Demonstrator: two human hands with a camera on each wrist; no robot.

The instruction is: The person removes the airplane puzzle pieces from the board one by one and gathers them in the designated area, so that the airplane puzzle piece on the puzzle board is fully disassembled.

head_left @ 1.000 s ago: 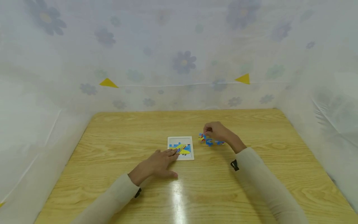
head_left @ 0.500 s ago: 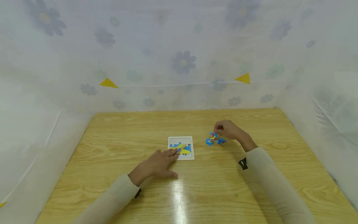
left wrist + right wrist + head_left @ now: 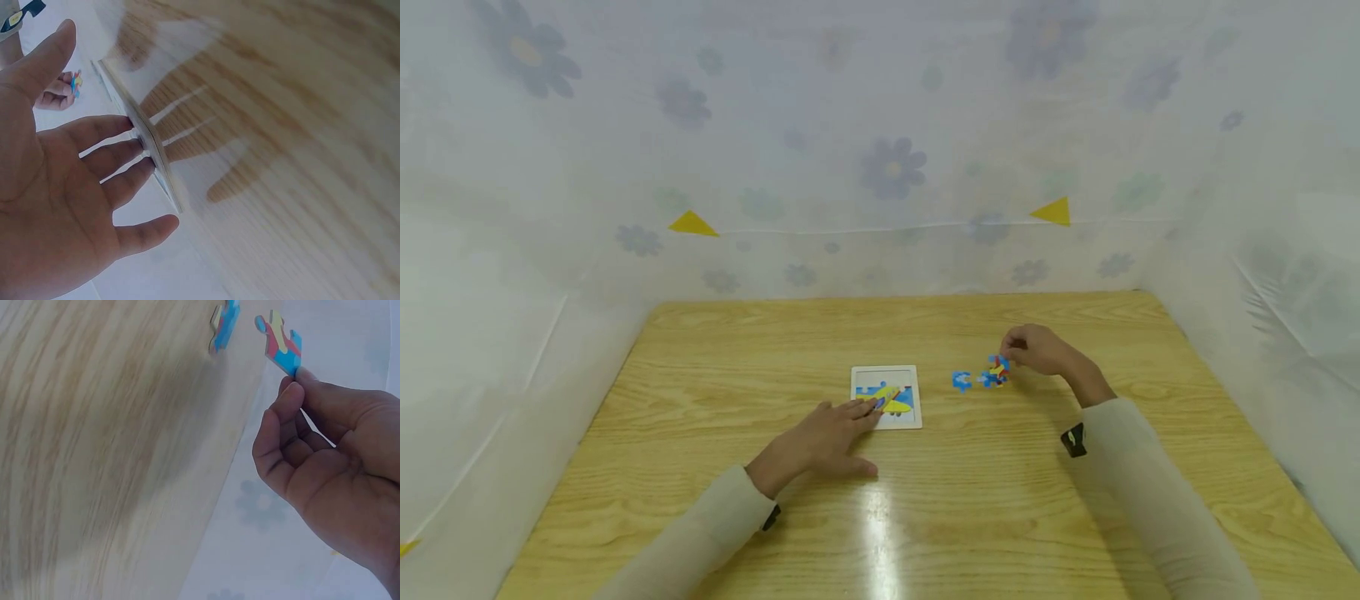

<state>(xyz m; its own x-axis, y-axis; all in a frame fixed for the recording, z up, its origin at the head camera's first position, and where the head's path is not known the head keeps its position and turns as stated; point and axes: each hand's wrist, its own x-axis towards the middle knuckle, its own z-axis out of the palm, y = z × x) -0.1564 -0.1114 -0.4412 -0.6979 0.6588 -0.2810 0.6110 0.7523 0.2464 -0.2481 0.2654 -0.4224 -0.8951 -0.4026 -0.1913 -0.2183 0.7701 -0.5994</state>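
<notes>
Thumb and fingertips of my right hand (image 3: 1037, 350) pinch a blue, red and yellow jigsaw piece (image 3: 283, 344) by one corner, raised off the table. Beneath and beside it lie loose blue puzzle pieces (image 3: 961, 381), one partly hidden by the held piece in the head view. My left hand (image 3: 823, 440) lies with fingers spread, its fingertips resting on the white puzzle frame (image 3: 886, 367). Inside that frame a yellow airplane picture (image 3: 895, 407) on blue is partly assembled, its upper part showing bare white board. In the left wrist view the frame (image 3: 140, 125) appears edge-on.
The pale wood table (image 3: 760, 350) carries the frame and pieces near its middle. White flowered sheeting (image 3: 880, 100) rises behind and on both sides, with yellow triangles (image 3: 692, 223) on it.
My right hand has moved to the right, carrying the pinched jigsaw piece over from the left of the loose pieces to their right end. My left hand has stayed on the frame.
</notes>
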